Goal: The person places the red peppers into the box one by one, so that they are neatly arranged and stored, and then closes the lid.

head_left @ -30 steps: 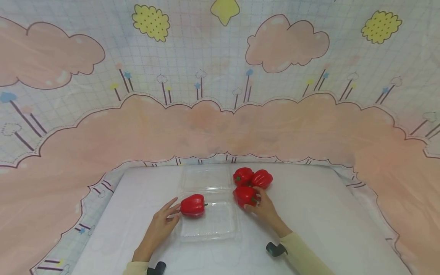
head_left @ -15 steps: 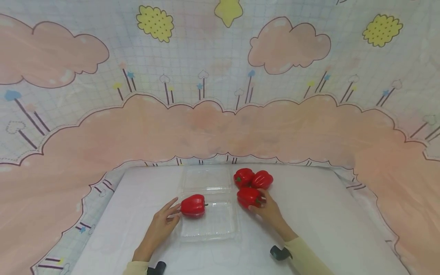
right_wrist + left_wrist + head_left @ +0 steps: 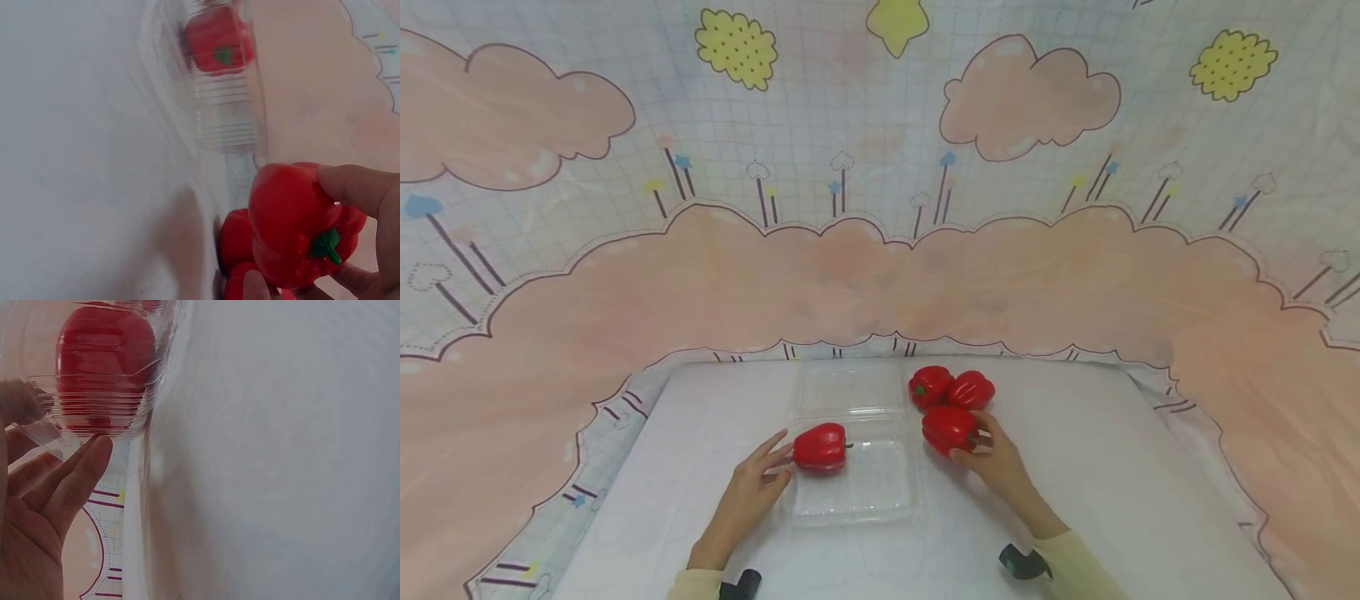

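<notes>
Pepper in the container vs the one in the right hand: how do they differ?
The boxed pepper sits in the clear container; the held pepper is outside it, to its right. The right hand grips the held pepper near its stem; no hand grips the boxed pepper. Both are red with green stems.

head: high, faces forward-down, farthest | left wrist, right wrist: low, close, rolled sideways | 3 share: clear container

Grips one red pepper with the right hand, beside an open clear container bearing another pepper.
</notes>
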A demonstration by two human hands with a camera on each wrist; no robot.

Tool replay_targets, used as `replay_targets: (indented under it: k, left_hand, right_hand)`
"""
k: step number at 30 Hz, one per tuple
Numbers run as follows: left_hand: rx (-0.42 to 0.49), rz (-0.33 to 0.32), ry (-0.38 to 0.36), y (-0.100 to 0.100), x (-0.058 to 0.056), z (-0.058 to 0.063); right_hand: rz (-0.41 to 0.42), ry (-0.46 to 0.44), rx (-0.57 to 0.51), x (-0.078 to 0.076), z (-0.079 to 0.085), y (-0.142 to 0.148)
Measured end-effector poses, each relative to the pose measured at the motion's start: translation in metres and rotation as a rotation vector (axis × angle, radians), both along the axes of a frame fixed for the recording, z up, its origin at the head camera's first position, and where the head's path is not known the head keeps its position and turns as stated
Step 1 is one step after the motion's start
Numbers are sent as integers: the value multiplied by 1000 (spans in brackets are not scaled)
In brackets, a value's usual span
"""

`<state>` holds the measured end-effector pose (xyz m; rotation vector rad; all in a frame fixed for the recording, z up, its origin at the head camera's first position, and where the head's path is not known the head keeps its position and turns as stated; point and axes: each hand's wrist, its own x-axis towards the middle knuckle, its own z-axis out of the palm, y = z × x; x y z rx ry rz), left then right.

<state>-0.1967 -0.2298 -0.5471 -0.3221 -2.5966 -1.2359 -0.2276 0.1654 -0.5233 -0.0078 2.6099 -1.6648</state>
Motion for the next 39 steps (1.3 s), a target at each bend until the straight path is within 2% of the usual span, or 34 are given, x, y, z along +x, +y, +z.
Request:
replay_targets:
  k: [17,27,39]
  left_hand:
    - [-23,7,-24,0,-1,1]
    - [-37,18,-26,2,2,3]
    - [-44,22,-26,2,3,3]
  right_hand:
    - [57,47,-41,13,24,-9]
    - [102,61,-64,17,29,-21]
    - [169,71,-118,14,34,-38]
